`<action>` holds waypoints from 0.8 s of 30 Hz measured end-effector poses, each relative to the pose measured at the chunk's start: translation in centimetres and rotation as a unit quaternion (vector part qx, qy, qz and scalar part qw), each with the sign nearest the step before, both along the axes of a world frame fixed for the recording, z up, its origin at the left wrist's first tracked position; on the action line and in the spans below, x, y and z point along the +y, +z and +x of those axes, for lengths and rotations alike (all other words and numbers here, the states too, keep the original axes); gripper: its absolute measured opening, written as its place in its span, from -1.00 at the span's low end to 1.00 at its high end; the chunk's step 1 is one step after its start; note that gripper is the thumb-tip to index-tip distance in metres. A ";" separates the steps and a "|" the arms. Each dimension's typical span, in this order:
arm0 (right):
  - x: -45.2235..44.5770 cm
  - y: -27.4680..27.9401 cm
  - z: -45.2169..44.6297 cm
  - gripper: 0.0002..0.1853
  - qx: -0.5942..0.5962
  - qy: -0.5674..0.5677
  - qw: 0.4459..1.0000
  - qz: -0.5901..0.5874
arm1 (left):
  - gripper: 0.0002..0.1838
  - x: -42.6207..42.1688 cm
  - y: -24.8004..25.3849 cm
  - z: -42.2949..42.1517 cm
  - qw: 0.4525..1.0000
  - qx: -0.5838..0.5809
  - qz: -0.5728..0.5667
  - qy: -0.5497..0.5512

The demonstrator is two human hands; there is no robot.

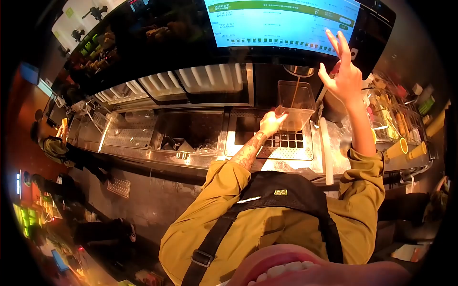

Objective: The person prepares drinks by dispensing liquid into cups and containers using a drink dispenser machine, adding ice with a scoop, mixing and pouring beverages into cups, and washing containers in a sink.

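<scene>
My left hand (pixel 272 123) grips a clear square-sided pitcher (pixel 300 117) by its near side. A thin brown stream of liquid (pixel 296 93) falls into it from a round metal spout (pixel 299 70) above. Under the pitcher lies a metal drip tray with a grid (pixel 291 151). My right hand (pixel 344 78) is raised in front of the lit touchscreen (pixel 281 24), with its fingers apart and nothing in them. Two fingertips overlap the screen's lower right part; whether they touch the glass I cannot tell.
White upright containers (pixel 210 78) line the back of the counter. Left of the drip tray is a sink (pixel 191 131) with dark items in it. Yellow cups (pixel 397 148) and a utensil rack (pixel 396 119) stand to the right. Another person (pixel 59 148) is at the far left.
</scene>
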State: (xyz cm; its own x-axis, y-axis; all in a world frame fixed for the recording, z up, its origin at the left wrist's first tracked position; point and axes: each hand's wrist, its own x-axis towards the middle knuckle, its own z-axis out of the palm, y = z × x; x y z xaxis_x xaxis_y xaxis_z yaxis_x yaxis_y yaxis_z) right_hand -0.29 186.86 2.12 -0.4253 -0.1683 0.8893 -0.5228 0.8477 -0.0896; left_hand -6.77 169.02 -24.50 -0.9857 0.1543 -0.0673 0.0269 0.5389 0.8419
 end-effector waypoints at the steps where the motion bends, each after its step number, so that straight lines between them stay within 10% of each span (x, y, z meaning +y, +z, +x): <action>1: 0.1 -0.1 0.0 -0.10 -0.007 -0.013 1.000 0.010 | -0.48 0.2 -0.9 -0.5 1.000 0.030 -0.009 0.006; 24: 1.6 0.8 -0.6 -0.16 0.046 0.015 0.993 -0.107 | -0.53 0.2 0.1 0.0 0.997 -0.025 0.067 -0.016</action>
